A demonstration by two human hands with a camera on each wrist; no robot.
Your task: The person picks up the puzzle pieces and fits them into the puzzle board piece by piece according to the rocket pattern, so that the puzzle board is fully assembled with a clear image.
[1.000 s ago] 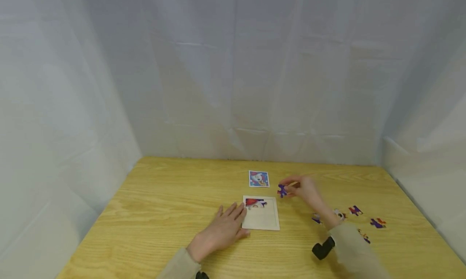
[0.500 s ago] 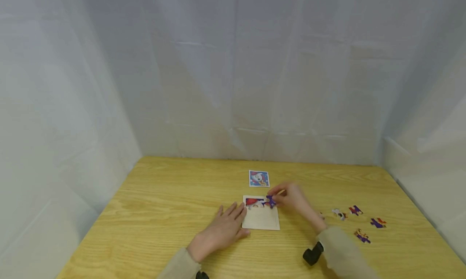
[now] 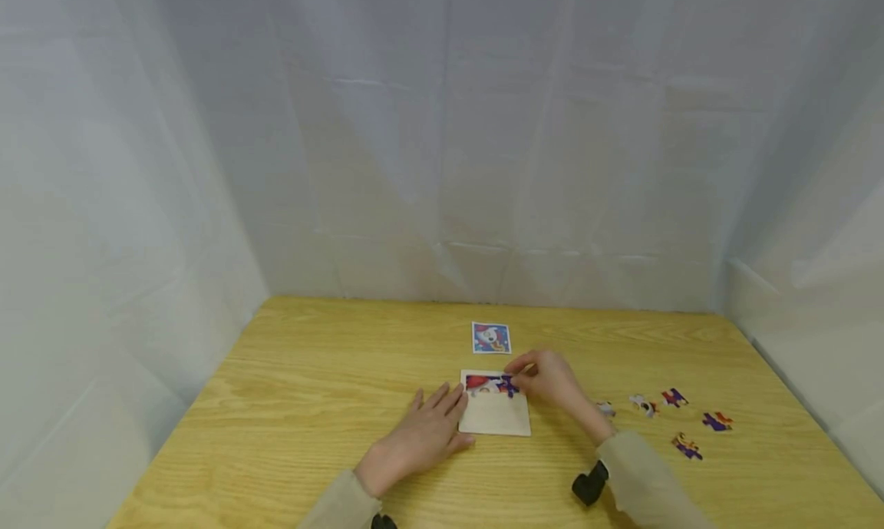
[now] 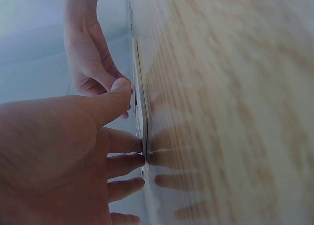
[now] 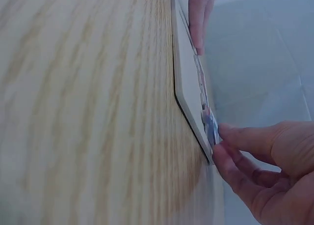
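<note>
On the wooden table (image 3: 311, 375), roughly at its middle, lies the pale puzzle board (image 3: 496, 418), and everything else sits around that board. Against the board's left edge rests the left hand (image 3: 421, 437), palm down with fingers straight and spread, their tips touching the rim; in the left wrist view those fingers (image 4: 125, 163) press flat beside the board's thin edge. At the board's far right corner is the right hand (image 3: 552, 383), its thumb and forefinger curled in a pinch on a purple puzzle piece (image 3: 509, 385), which lies on the board's top row just right of the red piece (image 3: 478, 381) already seated there. From the right wrist camera the fingertips (image 5: 230, 136) close on the purple piece at the board's corner. Beyond the board's far edge lies a small picture card (image 3: 491, 338). Well to the right of the board, loose pieces (image 3: 673, 398) are scattered on the wood.
</note>
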